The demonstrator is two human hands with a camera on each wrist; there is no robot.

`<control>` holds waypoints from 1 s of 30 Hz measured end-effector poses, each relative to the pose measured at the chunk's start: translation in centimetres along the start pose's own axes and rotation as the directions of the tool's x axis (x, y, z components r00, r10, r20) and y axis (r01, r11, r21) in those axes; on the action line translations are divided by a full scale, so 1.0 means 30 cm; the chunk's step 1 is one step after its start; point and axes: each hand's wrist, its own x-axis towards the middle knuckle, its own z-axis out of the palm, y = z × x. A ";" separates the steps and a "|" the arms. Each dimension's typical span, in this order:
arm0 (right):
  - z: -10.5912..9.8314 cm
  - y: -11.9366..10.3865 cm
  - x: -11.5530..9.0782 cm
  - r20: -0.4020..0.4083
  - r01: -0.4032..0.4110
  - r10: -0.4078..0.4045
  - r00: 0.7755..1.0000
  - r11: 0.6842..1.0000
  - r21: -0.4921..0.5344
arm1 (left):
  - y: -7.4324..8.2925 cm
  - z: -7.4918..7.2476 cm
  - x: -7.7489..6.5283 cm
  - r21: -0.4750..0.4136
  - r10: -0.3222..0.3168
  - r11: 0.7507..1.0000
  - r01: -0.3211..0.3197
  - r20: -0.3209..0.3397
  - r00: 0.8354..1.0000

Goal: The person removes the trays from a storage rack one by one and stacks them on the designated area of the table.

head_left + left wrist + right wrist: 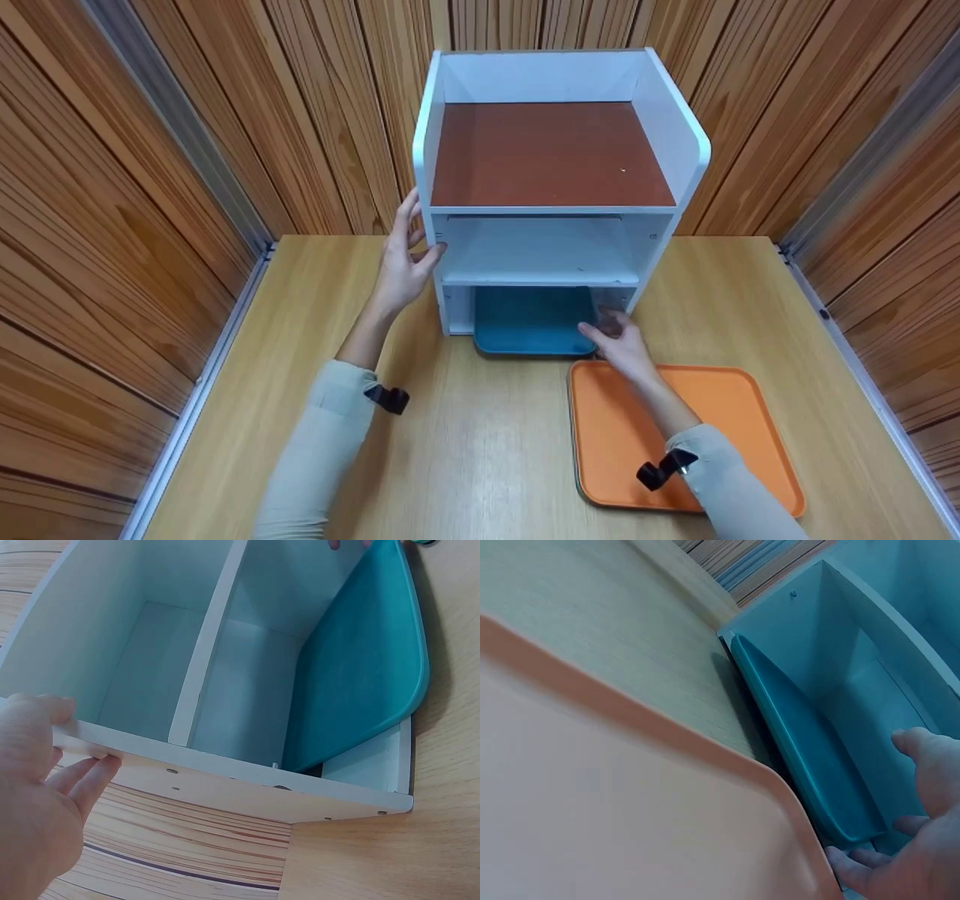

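Observation:
A white shelf unit with a brown top board stands against the back wall. My left hand holds the edge of its left side panel; in the left wrist view the thumb lies over the front edge and the fingers against the outer face. On the bottom level lies a teal tray, its front rim sticking out past the shelf. Beside the tray's front right corner is my right hand. The right wrist view shows that hand's fingers spread close to the corner, the thumb raised and apart from the tray.
An orange tray lies flat on the wooden table at the front right, under my right forearm. A darker rim shows beneath its left edge. Wood-patterned walls with metal rails enclose the left, back and right.

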 end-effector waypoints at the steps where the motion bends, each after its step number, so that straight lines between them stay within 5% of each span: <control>1: 0.007 0.000 0.002 -0.001 -0.005 0.005 1.000 1.000 0.002 | 0.000 0.000 0.000 0.000 -0.001 1.000 0.001 -0.001 1.000; 14: 0.053 -0.008 0.018 -0.013 -0.013 0.013 1.000 0.999 0.047 | 0.005 0.002 -0.002 -0.011 0.012 1.000 -0.012 -0.004 1.000; 30: 0.085 -0.005 0.047 0.003 -0.124 0.129 0.992 0.948 0.293 | 0.000 0.000 -0.004 -0.016 0.006 1.000 -0.006 0.002 1.000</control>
